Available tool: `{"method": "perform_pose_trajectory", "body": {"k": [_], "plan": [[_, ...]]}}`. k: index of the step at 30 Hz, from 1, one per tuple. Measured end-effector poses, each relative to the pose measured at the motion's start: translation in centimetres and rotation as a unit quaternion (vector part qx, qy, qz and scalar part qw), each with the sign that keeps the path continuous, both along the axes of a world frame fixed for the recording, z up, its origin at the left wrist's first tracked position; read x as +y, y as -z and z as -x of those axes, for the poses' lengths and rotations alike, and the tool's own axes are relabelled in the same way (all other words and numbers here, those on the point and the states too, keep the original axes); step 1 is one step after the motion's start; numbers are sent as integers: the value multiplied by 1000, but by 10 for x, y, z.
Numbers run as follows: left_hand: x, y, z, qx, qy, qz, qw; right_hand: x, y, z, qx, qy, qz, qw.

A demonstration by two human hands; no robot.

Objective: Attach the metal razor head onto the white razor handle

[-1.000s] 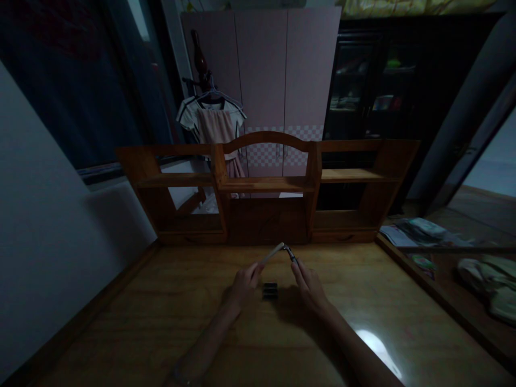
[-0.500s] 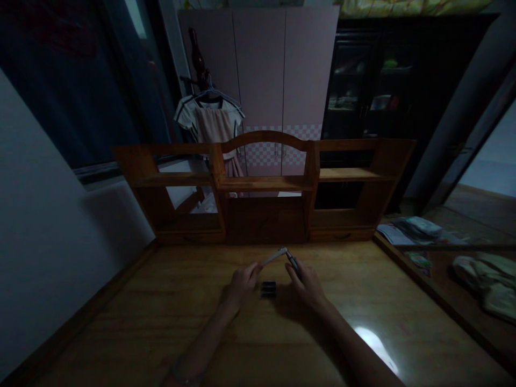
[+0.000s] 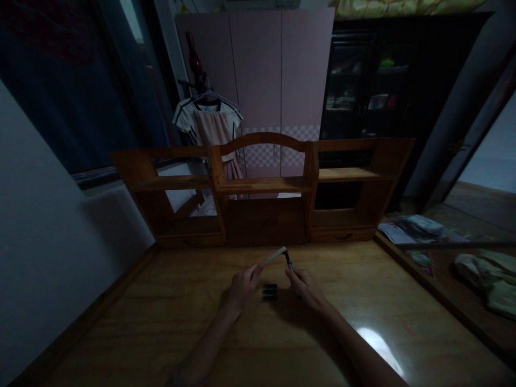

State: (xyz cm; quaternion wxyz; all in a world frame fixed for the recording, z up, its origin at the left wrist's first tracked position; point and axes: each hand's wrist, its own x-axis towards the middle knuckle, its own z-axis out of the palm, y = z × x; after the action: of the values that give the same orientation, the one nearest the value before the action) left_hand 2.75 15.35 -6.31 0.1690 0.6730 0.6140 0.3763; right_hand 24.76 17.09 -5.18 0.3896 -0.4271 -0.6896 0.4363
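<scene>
My left hand (image 3: 242,288) is closed on the lower end of a thin, whitish strip (image 3: 273,256) that slants up to the right. In my right hand (image 3: 306,287), fingers wrapped round it, is a slim dark pen-shaped tool (image 3: 289,262) with a lighter section near the fingers. The tool's tip meets the strip's upper end, or lies very near it; the dim light hides which. Between and below my hands, several small dark bars (image 3: 270,292) lie side by side on the wooden surface (image 3: 193,301).
A wooden shelf unit (image 3: 264,185) stands along the far edge. Raised wooden rims border the surface, with a white wall (image 3: 36,226) to the left. Beyond the right rim lie papers (image 3: 419,228) and a pale cloth item (image 3: 484,274). A bright reflection shows at lower right.
The tool in my right hand has turned a little more upright, its dark tip staying at the strip's end. The view has shifted slightly.
</scene>
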Motion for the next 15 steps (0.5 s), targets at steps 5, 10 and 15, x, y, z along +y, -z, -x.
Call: {"method": "perform_pose_trajectory", "body": {"k": [5,10,15], "plan": [[3,3,4,-2,-27,0,1000,3,3,2,144,-32,122,982],[0,-1,1,3,2,0,1000,10,9,2,209,-120,166,956],[-4,-7,-6,1,-16,16,1000,18,21,2,224,-113,175,952]]}}
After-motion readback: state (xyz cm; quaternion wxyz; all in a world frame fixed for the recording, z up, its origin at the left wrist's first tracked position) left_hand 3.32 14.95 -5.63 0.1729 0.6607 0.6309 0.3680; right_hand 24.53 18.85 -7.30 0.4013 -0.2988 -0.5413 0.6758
